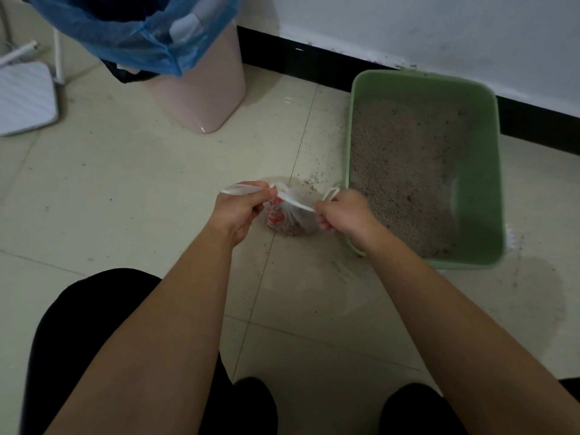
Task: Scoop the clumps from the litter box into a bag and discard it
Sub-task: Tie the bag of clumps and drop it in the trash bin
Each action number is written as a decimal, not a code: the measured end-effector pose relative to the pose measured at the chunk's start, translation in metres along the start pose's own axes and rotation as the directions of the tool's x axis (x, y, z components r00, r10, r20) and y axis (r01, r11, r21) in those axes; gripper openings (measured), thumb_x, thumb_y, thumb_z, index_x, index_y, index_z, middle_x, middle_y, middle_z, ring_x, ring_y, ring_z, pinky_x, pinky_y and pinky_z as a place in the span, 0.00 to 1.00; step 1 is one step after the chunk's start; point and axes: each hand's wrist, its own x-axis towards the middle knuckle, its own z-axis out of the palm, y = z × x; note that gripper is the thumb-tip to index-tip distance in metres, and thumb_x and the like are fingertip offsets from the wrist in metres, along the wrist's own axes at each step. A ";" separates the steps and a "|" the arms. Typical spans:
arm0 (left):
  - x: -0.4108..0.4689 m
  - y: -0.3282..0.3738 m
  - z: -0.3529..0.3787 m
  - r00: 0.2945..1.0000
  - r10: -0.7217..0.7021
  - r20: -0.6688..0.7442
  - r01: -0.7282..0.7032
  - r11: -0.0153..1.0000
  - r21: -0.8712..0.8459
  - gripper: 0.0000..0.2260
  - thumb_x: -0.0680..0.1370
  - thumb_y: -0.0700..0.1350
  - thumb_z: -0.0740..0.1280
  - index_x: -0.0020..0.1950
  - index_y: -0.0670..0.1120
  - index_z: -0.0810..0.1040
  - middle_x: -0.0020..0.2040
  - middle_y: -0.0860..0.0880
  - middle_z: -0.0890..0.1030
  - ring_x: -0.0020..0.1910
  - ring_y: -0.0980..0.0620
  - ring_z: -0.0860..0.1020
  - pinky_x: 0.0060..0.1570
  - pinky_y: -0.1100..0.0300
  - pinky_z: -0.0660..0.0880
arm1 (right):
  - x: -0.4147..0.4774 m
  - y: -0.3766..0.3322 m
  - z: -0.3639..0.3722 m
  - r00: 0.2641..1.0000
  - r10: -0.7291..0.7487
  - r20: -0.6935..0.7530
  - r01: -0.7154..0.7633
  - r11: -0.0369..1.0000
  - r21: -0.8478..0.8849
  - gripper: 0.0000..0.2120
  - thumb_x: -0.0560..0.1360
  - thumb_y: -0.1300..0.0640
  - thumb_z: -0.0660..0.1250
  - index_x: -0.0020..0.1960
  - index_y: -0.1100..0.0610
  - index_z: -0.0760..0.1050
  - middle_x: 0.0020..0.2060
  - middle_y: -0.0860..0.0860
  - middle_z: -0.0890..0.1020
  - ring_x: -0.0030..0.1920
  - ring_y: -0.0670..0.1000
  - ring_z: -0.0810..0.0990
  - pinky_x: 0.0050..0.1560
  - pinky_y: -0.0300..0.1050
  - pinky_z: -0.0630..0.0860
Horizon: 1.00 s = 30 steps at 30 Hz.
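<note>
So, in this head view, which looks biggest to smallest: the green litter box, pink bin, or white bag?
1. green litter box
2. pink bin, but the frame cuts off its top, so that's unsure
3. white bag, clearly smallest

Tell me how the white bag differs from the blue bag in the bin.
The white bag is small with red print; the blue bag is larger and plain. The left hand and right hand grip the white bag's handles; the blue bag lines the pink bin. The white bag is drawn closed; the blue bag gapes open. Both are thin plastic.
</note>
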 end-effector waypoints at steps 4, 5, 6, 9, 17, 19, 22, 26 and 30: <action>-0.001 0.003 -0.001 0.996 0.085 0.010 -0.085 0.985 0.147 0.08 0.69 0.32 0.75 0.39 0.42 0.79 0.40 0.44 0.81 0.44 0.47 0.81 0.48 0.56 0.77 | 0.005 -0.010 -0.003 0.827 -0.529 -0.187 0.354 0.750 -0.559 0.31 0.76 0.55 0.69 0.75 0.53 0.61 0.66 0.56 0.72 0.62 0.55 0.74 0.61 0.51 0.74; -0.002 0.003 0.000 0.994 0.107 0.019 -0.109 0.981 0.163 0.09 0.69 0.31 0.75 0.38 0.42 0.78 0.40 0.43 0.81 0.45 0.46 0.81 0.50 0.55 0.78 | 0.010 -0.016 -0.001 0.809 -0.578 -0.108 0.414 0.690 -0.593 0.32 0.77 0.57 0.68 0.77 0.51 0.59 0.70 0.55 0.68 0.68 0.55 0.68 0.68 0.52 0.67; -0.003 0.003 0.003 0.991 0.131 0.025 -0.133 0.976 0.171 0.10 0.69 0.30 0.74 0.37 0.42 0.77 0.39 0.44 0.80 0.44 0.47 0.80 0.50 0.56 0.78 | 0.016 -0.020 0.004 0.817 -0.576 -0.004 0.464 0.662 -0.589 0.31 0.77 0.58 0.66 0.77 0.49 0.59 0.74 0.52 0.64 0.73 0.55 0.61 0.74 0.54 0.59; -0.007 0.002 0.008 0.981 0.192 0.012 -0.190 0.959 0.211 0.12 0.69 0.27 0.72 0.36 0.42 0.76 0.36 0.46 0.79 0.38 0.51 0.79 0.45 0.59 0.79 | 0.032 -0.021 0.026 0.825 -0.496 0.273 0.558 0.630 -0.540 0.21 0.79 0.54 0.64 0.72 0.45 0.69 0.70 0.48 0.71 0.72 0.55 0.64 0.74 0.56 0.59; -0.006 -0.014 0.011 0.849 0.385 -0.362 -0.182 0.856 0.484 0.08 0.67 0.36 0.72 0.44 0.42 0.78 0.34 0.52 0.78 0.31 0.57 0.74 0.31 0.68 0.72 | 0.027 -0.004 0.040 0.862 -0.492 0.122 0.500 0.788 -0.358 0.06 0.78 0.51 0.68 0.53 0.49 0.80 0.46 0.45 0.81 0.46 0.47 0.79 0.51 0.49 0.79; -0.005 -0.020 0.013 0.850 0.345 -0.398 -0.149 0.882 0.446 0.05 0.69 0.39 0.70 0.43 0.41 0.79 0.35 0.50 0.80 0.32 0.53 0.77 0.31 0.64 0.72 | 0.024 0.001 0.042 0.856 -0.507 0.100 0.510 0.798 -0.321 0.05 0.78 0.50 0.68 0.52 0.49 0.79 0.46 0.45 0.81 0.47 0.47 0.79 0.51 0.49 0.79; -0.005 -0.019 0.017 0.939 0.114 -0.325 -0.063 0.984 0.164 0.07 0.71 0.37 0.68 0.47 0.40 0.81 0.39 0.42 0.83 0.36 0.47 0.79 0.32 0.60 0.72 | 0.023 0.010 0.040 0.881 -0.471 0.035 0.469 0.862 -0.193 0.04 0.76 0.50 0.70 0.50 0.48 0.80 0.45 0.44 0.83 0.46 0.46 0.80 0.50 0.45 0.79; -0.009 -0.007 0.023 0.993 -0.065 -0.103 0.054 0.993 -0.101 0.12 0.76 0.32 0.62 0.52 0.46 0.79 0.42 0.46 0.81 0.38 0.51 0.78 0.44 0.58 0.76 | 0.017 0.016 0.035 0.894 -0.447 -0.030 0.444 0.894 -0.061 0.03 0.75 0.51 0.72 0.47 0.45 0.79 0.40 0.40 0.82 0.41 0.39 0.80 0.45 0.36 0.78; -0.008 -0.004 0.024 0.997 -0.072 -0.017 0.065 0.956 -0.285 0.07 0.75 0.36 0.67 0.51 0.42 0.80 0.44 0.48 0.80 0.43 0.52 0.78 0.50 0.58 0.76 | 0.015 0.018 0.034 0.899 -0.437 -0.013 0.437 0.900 0.001 0.04 0.75 0.53 0.73 0.50 0.49 0.81 0.39 0.41 0.82 0.41 0.37 0.80 0.45 0.32 0.77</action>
